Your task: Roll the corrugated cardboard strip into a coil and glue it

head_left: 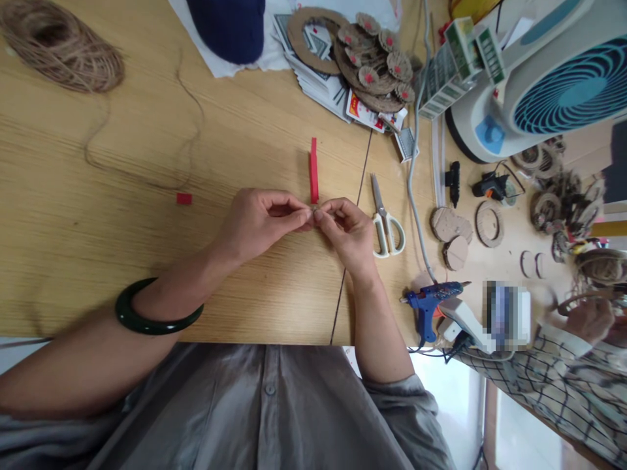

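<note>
Left hand [253, 223] and right hand [353, 239] pinch a tiny piece [314, 209] between them.
Piece mostly hidden; on the tabletop [274, 294] around it, red strip [314, 171] at twelve o'clock, scissors [383, 213] at three, red scrap [184, 198] at nine.

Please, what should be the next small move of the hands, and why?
Perhaps press the tiny piece gently between the fingertips: left hand and right hand meet at it, while the white-handled scissors lie unheld beside the right hand.
</note>
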`<state>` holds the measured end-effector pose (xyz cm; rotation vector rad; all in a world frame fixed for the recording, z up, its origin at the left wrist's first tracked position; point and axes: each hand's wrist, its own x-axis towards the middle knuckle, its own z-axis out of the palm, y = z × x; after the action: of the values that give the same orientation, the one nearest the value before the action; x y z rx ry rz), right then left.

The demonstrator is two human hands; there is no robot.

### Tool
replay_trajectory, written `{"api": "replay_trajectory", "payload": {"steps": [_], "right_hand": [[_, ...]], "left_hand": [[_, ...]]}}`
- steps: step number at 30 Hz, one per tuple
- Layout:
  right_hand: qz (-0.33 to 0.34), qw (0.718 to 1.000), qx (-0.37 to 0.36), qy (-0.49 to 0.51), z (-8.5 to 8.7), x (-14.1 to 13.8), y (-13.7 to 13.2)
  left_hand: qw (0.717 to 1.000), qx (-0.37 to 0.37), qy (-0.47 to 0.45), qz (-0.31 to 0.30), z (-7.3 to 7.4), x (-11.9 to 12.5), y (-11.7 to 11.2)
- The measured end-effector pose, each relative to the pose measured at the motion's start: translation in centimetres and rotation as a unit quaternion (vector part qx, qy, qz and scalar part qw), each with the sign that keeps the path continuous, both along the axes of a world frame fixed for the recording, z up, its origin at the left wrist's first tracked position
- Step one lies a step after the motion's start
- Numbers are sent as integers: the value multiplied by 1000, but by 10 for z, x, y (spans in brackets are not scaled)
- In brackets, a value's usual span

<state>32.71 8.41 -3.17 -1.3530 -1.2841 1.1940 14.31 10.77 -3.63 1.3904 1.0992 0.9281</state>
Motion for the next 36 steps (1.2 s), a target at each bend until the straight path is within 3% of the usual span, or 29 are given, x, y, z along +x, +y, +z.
{"api": "replay_trajectory", "payload": {"steps": [11,18,25,36], "right_hand": [[33,999,3,-37,2,2,0],[18,1000,-14,-8,-2,1,-2],[3,999,-14,46,0,-2,-4],[12,1000,-6,13,-7,0,-1]], "left_hand": [[999,14,27,-16,3,-1,1],[999,31,17,28,3,0,-1],[998,49,34,22,6,-1,-2],[991,96,93,12,12,0,-7]]}}
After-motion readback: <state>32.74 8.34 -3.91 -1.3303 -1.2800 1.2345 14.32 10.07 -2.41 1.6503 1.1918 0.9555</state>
